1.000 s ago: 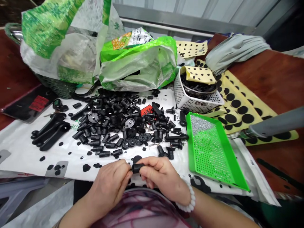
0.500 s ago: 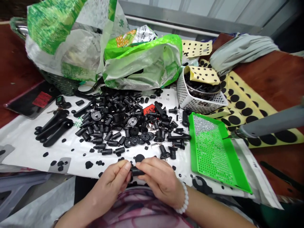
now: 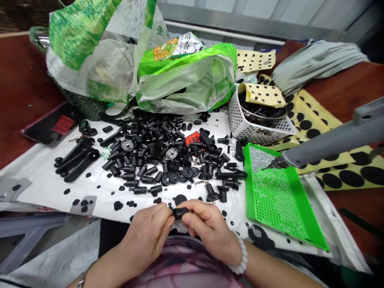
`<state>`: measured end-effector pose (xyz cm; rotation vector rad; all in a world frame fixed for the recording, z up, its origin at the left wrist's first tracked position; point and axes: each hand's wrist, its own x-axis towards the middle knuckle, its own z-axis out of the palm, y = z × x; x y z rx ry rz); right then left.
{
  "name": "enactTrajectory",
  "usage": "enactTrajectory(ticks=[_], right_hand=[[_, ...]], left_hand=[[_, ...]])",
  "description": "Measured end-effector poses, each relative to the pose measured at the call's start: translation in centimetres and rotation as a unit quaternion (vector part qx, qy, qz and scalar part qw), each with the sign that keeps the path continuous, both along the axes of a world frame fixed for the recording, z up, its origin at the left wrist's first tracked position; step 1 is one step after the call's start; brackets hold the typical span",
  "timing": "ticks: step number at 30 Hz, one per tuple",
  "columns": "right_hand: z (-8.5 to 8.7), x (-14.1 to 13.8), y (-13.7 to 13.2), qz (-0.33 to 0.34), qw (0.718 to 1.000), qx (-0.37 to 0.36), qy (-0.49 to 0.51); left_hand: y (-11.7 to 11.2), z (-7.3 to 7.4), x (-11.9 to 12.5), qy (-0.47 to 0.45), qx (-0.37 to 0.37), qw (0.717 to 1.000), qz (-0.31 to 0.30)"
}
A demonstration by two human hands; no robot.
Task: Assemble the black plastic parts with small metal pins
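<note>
At the far left the reddish-brown counter (image 3: 18, 80) shows beside a white sheet (image 3: 102, 196) spotted with black. A dark pouch (image 3: 45, 126) with a red label lies near the sheet's left edge, and three black handles (image 3: 79, 162) lie side by side in front of it. Behind them a large green-and-white bag (image 3: 90, 68) slumps over a dark mesh basket (image 3: 87, 106). A pile of black parts (image 3: 150, 160) spreads across the middle, with a few silver discs (image 3: 172, 153) on top.

In front of the pile, the left hand (image 3: 151, 230) has its fingers curled tight, pinching the left end of a black cylinder (image 3: 181, 213). The cylinder is between the two hands, above the sheet's near edge. The right hand (image 3: 208, 224) grasps its other end between thumb and fingers, with a pale bead bracelet (image 3: 241, 256) at the wrist.

Further right, a white basket (image 3: 259, 134) stands behind a green tray (image 3: 307, 212) holding silver bits (image 3: 261, 158). A grey tool (image 3: 327, 146) reaches in over the tray.
</note>
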<state>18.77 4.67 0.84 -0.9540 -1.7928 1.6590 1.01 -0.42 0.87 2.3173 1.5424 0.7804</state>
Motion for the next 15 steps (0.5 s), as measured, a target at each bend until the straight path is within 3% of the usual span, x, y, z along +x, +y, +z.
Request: enactTrajectory(ticks=[4,7,11,15], right_hand=[[0.9,0.4,0.4,0.031,0.998,0.041,-0.037],[1.6,0.5,0.7,0.064,0.990,0.111,-0.064],[1.7,0.3,0.6,0.035,0.977,0.205,-0.038],[0.9,0.1,0.3,0.016,0.932,0.361,-0.022]], left_hand=[[0.2,-0.1,-0.5,0.052,0.070,0.996,-0.024],[0.2,0.3,-0.8,0.041,0.039,0.997,-0.046],[0.0,0.8,-0.9,-0.044,-0.087,0.995,-0.020],[0.1,1.0,-0.8,-0.208,-0.252,0.944,0.055]])
